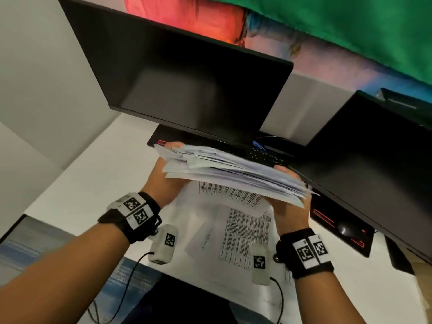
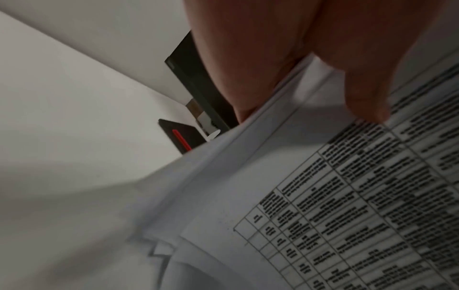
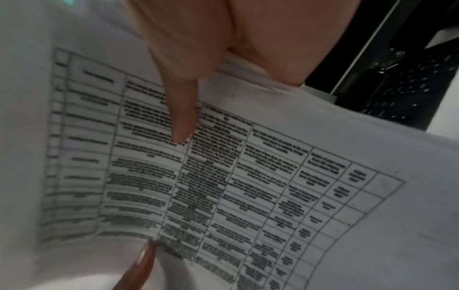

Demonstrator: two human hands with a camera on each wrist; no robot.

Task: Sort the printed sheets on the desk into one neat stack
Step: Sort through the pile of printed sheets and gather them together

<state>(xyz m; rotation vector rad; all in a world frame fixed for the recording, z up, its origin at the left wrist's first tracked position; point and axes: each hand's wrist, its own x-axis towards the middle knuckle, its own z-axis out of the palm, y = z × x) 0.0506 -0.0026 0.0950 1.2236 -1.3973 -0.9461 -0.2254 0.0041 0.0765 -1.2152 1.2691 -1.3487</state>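
Observation:
A thick, uneven stack of printed sheets (image 1: 233, 174) hangs in the air above the white desk (image 1: 93, 183), in front of the keyboard. My left hand (image 1: 168, 181) grips its left end and my right hand (image 1: 289, 206) grips its right end. In the left wrist view my left hand (image 2: 305, 64) has its thumb on a sheet with a printed table (image 2: 323, 206) and its fingers behind the stack. In the right wrist view my right hand (image 3: 231, 58) pinches the stack (image 3: 223, 186) the same way. More printed sheets (image 1: 245, 232) lie spread on the desk beneath.
A dark monitor (image 1: 187, 78) stands behind, a second one (image 1: 374, 160) at the right. A black keyboard (image 1: 245, 150) sits just past the stack. A mouse (image 1: 348, 230) rests on a black pad at the right. Bare desk shows at the left.

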